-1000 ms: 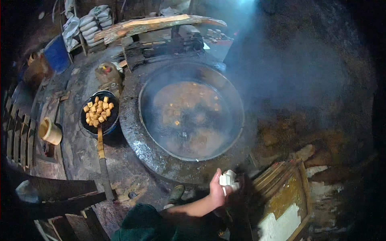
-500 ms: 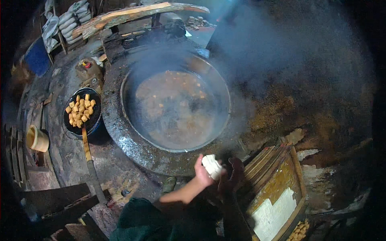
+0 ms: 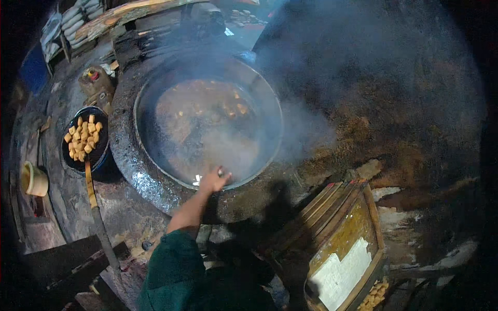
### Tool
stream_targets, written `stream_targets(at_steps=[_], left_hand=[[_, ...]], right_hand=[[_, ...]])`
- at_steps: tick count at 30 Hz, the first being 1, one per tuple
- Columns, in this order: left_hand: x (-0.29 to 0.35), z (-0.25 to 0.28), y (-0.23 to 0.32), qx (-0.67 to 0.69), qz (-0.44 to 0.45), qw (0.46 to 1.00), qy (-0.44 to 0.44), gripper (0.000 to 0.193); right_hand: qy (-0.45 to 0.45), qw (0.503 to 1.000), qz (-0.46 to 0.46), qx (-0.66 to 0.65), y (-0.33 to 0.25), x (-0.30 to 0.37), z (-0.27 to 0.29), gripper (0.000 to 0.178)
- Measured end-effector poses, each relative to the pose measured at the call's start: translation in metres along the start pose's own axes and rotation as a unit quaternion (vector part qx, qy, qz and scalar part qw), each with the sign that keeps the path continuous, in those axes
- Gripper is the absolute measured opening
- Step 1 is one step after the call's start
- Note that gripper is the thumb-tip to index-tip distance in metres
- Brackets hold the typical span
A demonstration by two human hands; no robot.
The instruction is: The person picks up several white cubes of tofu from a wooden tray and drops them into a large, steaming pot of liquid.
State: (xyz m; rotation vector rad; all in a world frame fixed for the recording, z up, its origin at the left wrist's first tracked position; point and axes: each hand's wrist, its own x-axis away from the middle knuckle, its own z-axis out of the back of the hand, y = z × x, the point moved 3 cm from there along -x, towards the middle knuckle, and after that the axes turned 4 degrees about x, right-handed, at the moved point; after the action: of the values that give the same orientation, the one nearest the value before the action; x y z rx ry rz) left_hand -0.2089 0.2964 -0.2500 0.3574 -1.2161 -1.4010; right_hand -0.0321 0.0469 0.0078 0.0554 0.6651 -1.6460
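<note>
My left hand (image 3: 214, 180) reaches palm-down over the near rim of a large round frying pan (image 3: 280, 124) set into a sooty stove. Its fingers look a little apart, though blurred, and no block shows in them. Just left of the hand, white tofu pieces (image 3: 197, 179) are at the pan's near edge. Brownish, steaming liquid (image 3: 179, 111) fills the pan, with several golden pieces (image 3: 241, 109) floating toward its far side. To the right, a white tofu slab (image 3: 340, 272) lies on a wooden tray (image 3: 380, 228). I cannot make out my right hand in the dark lower area.
At left, a long-handled strainer (image 3: 90, 181) holding golden fried cubes (image 3: 83, 137) rests over a pot. A plastic jug (image 3: 96, 83) stands beyond it and a pale bucket (image 3: 35, 179) farther left. More fried pieces (image 3: 374, 296) lie below the tray. Steam veils the pan.
The white tofu held near my hands has left them; white pieces now show by the pan rim. My left hand has moved forward over the pan. My right hand has dropped from sight.
</note>
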Motion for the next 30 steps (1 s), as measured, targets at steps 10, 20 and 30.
stream_targets(at_steps=[10,20,30], left_hand=[[0.23,-0.131,0.159,0.138,-0.317,0.936,-0.069,0.062],[0.327,-0.201,0.249,-0.002,-0.427,0.881,-0.204,0.065],[0.346,-0.256,0.248,-0.183,-0.423,0.883,-0.089,0.064]], right_hand=[[-0.065,0.994,-0.084,-0.011,0.07,0.027,0.095,0.03],[-0.024,0.978,-0.194,0.075,0.325,0.137,0.14,0.037],[-0.078,0.987,-0.13,0.051,0.293,0.146,0.178,0.025]])
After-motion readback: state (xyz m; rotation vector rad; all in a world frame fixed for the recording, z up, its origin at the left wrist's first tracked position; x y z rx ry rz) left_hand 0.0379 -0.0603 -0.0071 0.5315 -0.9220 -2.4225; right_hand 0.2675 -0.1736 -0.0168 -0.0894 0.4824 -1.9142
